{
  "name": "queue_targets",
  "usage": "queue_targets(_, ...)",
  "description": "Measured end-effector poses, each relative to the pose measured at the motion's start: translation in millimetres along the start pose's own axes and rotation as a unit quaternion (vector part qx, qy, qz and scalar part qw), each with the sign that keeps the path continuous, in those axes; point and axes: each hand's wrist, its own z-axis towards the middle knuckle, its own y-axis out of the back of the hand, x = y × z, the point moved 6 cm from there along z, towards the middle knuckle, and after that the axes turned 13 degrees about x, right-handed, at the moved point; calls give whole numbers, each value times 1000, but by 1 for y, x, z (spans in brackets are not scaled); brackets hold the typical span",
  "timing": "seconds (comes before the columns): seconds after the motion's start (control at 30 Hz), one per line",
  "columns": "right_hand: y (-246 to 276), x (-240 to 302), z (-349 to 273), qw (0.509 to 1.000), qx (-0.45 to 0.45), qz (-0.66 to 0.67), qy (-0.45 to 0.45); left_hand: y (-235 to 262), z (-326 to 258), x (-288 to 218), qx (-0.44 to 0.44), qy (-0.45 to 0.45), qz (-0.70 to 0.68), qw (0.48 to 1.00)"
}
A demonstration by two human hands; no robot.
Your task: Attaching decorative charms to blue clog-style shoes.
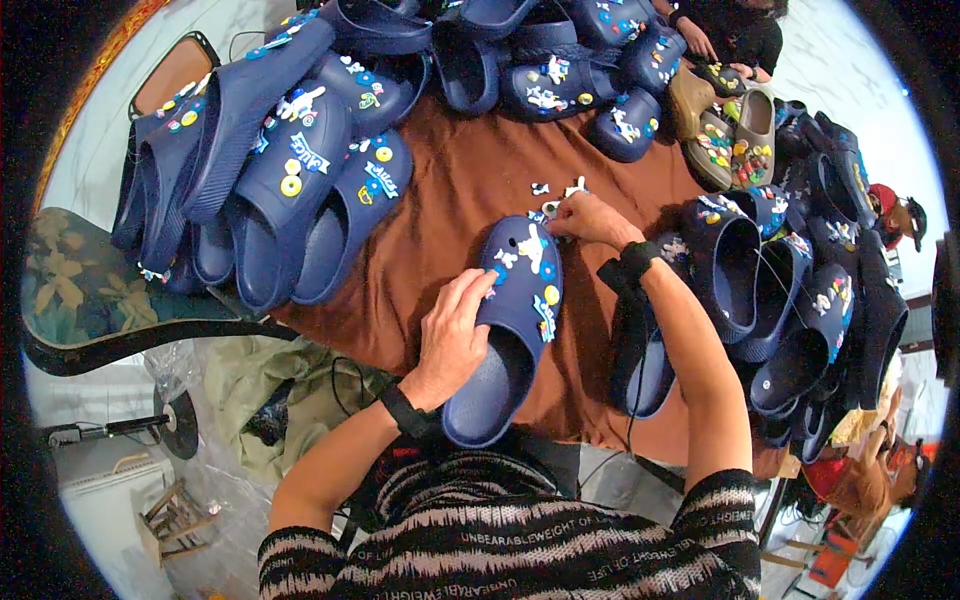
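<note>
A navy blue clog [512,330] lies on the brown cloth-covered table [460,190] in front of me, its toe dotted with colourful charms. My left hand [452,335] rests on the clog's left side, holding it steady. My right hand [588,218] reaches just past the toe, fingers pinched on a small white charm [552,209]. A few loose charms [560,188] lie on the cloth beyond it. Both wrists wear black bands.
Piles of navy clogs with charms [290,170] crowd the left, the back [550,60] and the right [800,290]. Tan clogs [735,135] sit far right, near another person's hands [700,40]. A patterned chair [90,290] stands left. Plastic bags [250,400] lie below.
</note>
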Motion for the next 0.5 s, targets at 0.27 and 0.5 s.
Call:
queue_targets(0.27,27,26,19,985,-155,-70,-24,2,-1,0,4,5,0,1000)
queue_targets(0.5,26,34,37,982,-134,-130,-27,1,-2,2,-10,20,-31,999)
